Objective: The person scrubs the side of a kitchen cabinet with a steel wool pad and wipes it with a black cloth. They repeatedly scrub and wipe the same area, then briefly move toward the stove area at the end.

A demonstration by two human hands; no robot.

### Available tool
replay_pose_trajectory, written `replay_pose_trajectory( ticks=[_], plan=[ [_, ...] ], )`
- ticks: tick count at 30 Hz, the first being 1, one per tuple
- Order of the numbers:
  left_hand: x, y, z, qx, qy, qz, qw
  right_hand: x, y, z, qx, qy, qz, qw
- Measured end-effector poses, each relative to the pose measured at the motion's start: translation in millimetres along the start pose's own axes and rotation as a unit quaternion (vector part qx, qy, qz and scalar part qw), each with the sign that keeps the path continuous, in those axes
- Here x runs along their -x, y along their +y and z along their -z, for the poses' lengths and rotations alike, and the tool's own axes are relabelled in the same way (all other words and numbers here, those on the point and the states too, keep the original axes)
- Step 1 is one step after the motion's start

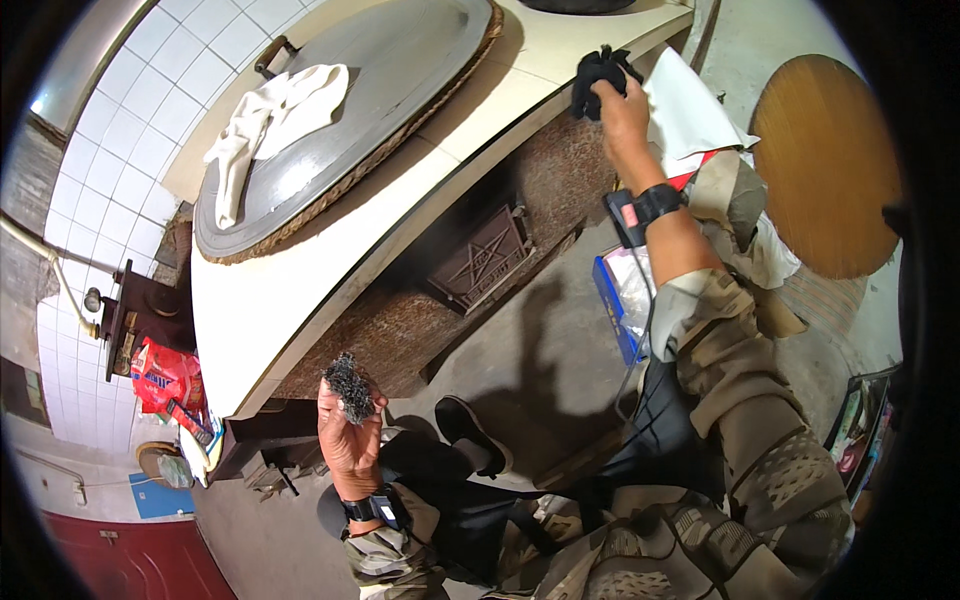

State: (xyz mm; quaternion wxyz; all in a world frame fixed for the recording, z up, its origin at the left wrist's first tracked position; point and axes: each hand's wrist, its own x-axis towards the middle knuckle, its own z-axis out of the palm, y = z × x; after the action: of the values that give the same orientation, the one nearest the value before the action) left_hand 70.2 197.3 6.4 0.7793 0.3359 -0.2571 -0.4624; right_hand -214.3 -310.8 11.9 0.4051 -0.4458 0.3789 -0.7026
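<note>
My left hand (352, 442) is raised palm up in front of the counter's near corner, its fingers around a grey steel wool scourer (349, 388). Out at the counter's far front edge, my right hand (624, 112) grips a bunched black cloth (600, 79). A large round metal lid (390, 82) with a braided rim lies on the pale counter (255, 315). On the lid's left part rests a crumpled white cloth (289, 112), near the lid's handle (274, 56).
Below the counter is a metal stove door (484, 259). A round wooden board (825, 165) stands at the right, beside white cloth and sacks. A blue box (615, 311) sits on the floor. Red packaging (166, 375) lies by the counter's left end.
</note>
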Motion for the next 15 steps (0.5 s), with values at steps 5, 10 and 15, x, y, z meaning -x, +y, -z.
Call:
replay_pose_trajectory(
  ticks=[5,10,15],
  plan=[
    [11,12,9,0.021,0.045,-0.045,0.998,27,16,-23,0.190,0.037,0.131,0.972],
    [21,23,5,0.057,0.054,-0.065,0.995,120,1,-54,0.203,0.025,0.238,0.949],
    [28,32,7,0.082,0.044,-0.084,0.992,219,-23,-85,0.135,-0.076,0.255,0.955]
  ],
)
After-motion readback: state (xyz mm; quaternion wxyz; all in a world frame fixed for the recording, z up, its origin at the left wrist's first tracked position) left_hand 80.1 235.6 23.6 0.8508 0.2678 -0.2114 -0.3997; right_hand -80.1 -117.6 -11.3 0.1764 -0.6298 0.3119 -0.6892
